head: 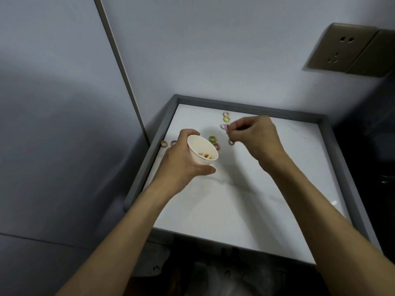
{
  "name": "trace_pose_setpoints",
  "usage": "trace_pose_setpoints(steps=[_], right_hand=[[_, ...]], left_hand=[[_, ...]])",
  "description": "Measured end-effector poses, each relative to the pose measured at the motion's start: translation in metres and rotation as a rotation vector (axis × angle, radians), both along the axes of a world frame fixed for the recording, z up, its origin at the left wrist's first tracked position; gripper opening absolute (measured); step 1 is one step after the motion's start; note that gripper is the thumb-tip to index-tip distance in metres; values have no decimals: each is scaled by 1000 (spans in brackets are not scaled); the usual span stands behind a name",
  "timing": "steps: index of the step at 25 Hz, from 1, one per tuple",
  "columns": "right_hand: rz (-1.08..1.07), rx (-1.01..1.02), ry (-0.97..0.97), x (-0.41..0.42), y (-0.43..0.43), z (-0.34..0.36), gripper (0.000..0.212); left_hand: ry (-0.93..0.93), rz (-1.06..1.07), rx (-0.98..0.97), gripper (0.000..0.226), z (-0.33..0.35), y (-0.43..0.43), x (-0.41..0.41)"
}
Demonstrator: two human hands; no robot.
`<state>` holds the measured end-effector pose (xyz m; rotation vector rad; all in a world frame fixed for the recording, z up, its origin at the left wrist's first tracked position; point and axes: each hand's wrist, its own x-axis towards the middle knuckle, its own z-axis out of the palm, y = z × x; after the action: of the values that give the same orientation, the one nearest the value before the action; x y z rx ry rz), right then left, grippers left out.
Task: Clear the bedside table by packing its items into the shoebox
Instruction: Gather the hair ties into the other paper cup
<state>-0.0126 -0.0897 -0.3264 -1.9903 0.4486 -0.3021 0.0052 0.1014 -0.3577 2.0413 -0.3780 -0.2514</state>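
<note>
My left hand (183, 159) grips a white paper cup (203, 151), tilted toward me above the white tabletop (245, 189); a few small rings lie in its bottom. My right hand (256, 137) hovers to the cup's right and pinches a pink ring (224, 127) at its fingertips, with a grey ring (230, 142) showing under its fingers. Loose small rings lie on the table: a green one (212, 138) and a pink one (217, 145) beside the cup, a green one (226, 119) and a pale one (226, 114) near the back, two more (164, 143) at the left rim. No shoebox is in view.
The bedside table has a raised grey rim (149, 154) on its left, back and right sides. It stands in a corner against pale walls, with a wall socket (344, 50) at upper right. Dark clutter (213, 274) lies on the floor below the table's front edge.
</note>
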Motion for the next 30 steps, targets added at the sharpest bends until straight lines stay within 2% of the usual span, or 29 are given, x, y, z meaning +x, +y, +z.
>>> trace_pose_setpoints(steps=[2, 5, 7, 11, 14, 17, 20, 22, 24, 27, 30], right_hand=[[109, 145, -89, -2, 15, 17, 7], [319, -40, -25, -8, 43, 21, 7], [381, -105, 15, -6, 48, 18, 10], [205, -36, -82, 10, 29, 9, 12], [125, -250, 9, 22, 18, -19, 16], [199, -422, 167, 27, 23, -49, 29], [190, -517, 94, 30, 33, -57, 22], [174, -509, 103, 32, 34, -57, 19], [155, -458, 189, 35, 33, -54, 20], [149, -468, 287, 37, 32, -52, 9], [99, -473, 268, 31, 25, -43, 12]], left_hand=[[12, -6, -17, 80, 1, -2, -1], [32, 7, -54, 78, 1, -2, -1], [33, 21, -63, 80, 1, 1, 1], [26, 110, -121, 81, -1, 14, 10], [21, 164, -155, 81, -2, 21, 15], [22, 198, -171, 81, -3, 24, 20], [20, 192, -175, 80, -5, 25, 20], [17, 176, -172, 81, -5, 24, 20], [11, 158, -168, 81, -5, 24, 19], [7, 141, -138, 82, -5, 23, 18], [10, 121, -108, 84, -5, 21, 17]])
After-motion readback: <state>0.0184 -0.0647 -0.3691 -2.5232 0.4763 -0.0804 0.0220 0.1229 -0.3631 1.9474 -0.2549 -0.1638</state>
